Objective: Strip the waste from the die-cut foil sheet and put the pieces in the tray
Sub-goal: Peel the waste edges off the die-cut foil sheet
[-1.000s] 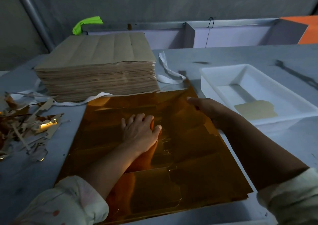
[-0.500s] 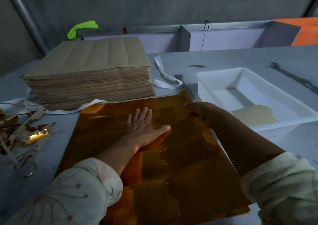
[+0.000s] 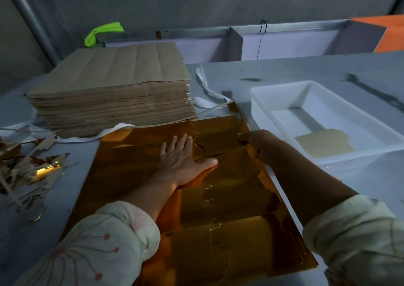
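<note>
Grey table [image 3: 284, 69] | foil [image 3: 135, 167] lies flat, tray [image 3: 282, 84] beside | I see left hand [image 3: 183, 161] pressing flat-fingered, right hand [image 3: 260, 146] pinching the edge | stripping underway | next: steady peel, I reckon.

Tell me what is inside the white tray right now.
One flat pale beige piece lies on the floor of the white tray, near its front wall. Anything under that piece is covered.

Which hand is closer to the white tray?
The right hand. It grips the right edge of the foil sheet, beside the white tray. The left hand presses flat mid-sheet, farther off.
</note>
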Tool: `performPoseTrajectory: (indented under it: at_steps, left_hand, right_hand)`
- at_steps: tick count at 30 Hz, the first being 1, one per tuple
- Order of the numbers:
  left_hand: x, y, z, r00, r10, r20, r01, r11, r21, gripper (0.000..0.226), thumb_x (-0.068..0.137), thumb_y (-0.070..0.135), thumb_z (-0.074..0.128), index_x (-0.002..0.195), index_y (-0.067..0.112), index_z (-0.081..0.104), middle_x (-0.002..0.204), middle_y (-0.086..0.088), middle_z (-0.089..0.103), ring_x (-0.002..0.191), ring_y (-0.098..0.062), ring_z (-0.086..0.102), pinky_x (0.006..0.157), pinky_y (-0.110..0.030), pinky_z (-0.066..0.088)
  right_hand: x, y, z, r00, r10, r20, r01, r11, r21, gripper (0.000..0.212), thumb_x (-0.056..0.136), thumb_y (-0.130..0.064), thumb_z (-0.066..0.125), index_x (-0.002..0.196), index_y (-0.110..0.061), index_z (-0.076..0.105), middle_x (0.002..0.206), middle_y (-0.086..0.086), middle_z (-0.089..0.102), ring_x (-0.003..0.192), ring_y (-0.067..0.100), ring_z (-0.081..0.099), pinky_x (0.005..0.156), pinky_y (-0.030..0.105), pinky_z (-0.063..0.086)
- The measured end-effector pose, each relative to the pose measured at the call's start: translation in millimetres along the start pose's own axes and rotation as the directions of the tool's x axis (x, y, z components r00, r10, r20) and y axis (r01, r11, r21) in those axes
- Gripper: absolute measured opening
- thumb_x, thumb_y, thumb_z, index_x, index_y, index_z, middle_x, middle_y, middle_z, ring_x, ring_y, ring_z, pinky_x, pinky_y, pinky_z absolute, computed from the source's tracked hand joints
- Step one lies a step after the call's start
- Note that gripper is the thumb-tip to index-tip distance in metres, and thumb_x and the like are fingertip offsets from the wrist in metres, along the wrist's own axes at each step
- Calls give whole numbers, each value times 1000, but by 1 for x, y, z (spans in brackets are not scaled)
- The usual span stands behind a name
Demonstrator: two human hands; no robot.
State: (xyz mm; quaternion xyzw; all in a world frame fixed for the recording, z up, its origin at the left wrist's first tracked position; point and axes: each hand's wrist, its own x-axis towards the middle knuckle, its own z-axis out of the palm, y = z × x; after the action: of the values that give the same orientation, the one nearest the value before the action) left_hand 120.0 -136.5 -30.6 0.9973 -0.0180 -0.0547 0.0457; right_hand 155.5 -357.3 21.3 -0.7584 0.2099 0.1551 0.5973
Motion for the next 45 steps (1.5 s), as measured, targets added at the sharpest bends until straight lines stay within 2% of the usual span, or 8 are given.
performPoseTrajectory:
  at_steps: [2,9,12,17,23,28,37,45]
  left_hand:
    - [0,0,0,1000,1,1,-1,1000,0,130,54,104,6,156,24,-6,165,1,-10,151,-23,-11,119,-49,-3]
    - [0,0,1,1000,-2,-3,2,1000,-7,133,51,104,3,156,24,-6,165,2,-10,151,-23,-11,119,-48,-3]
    - [0,0,0,1000,1,1,-1,1000,-9,133,50,104,3,156,24,-6,165,1,-10,151,-23,-11,119,-48,-4]
    - [0,0,0,1000,4,-5,-4,1000,-7,133,51,104,3,156,24,-6,165,2,-10,151,-23,-11,119,-48,-4]
    - [1,0,1,1000,-2,-12,1,1000,-16,135,47,105,0,156,25,-5,165,2,-9,151,-22,-10,119,-48,-3]
    - [-1,1,0,1000,-6,-12,6,1000,-12,134,47,104,0,156,25,-6,165,2,-10,151,-22,-11,118,-48,-5]
    - [-3,3,-2,1000,-7,-13,6,1000,-16,129,53,103,6,156,25,-6,165,1,-9,151,-23,-10,118,-48,-4]
    - [-2,2,-9,1000,-20,24,22,996,-88,121,62,99,14,157,26,-1,165,2,-5,151,-23,-7,118,-48,-1]
  right_hand:
    - [1,1,0,1000,7,2,-7,1000,-2,23,89,-26,72,86,-12,55,90,13,67,76,28,68,64,40,56]
    - [5,3,-3,999,34,35,-35,999,31,19,93,-28,66,91,-12,56,93,14,67,81,29,66,70,40,55]
    - [5,2,-5,999,46,27,-47,998,37,17,94,-25,63,90,-10,57,80,11,62,67,23,61,55,32,51]
    - [4,3,-5,998,49,25,-51,996,69,16,95,-26,61,94,-10,59,74,8,60,60,20,59,49,27,49]
    - [4,4,-2,999,39,-36,-33,990,136,15,94,-23,61,89,-9,61,79,11,63,68,23,60,69,35,54]
    - [3,5,-1,997,19,-72,-7,987,163,19,97,-20,56,80,-11,57,73,8,56,63,18,54,59,28,45]
    - [1,6,-2,995,55,-88,-35,977,210,19,97,-20,56,81,-11,55,75,8,55,64,18,54,59,27,45]
    - [1,5,-3,995,-29,-91,42,990,136,19,100,-25,50,85,-15,53,84,10,57,81,25,59,73,34,49]
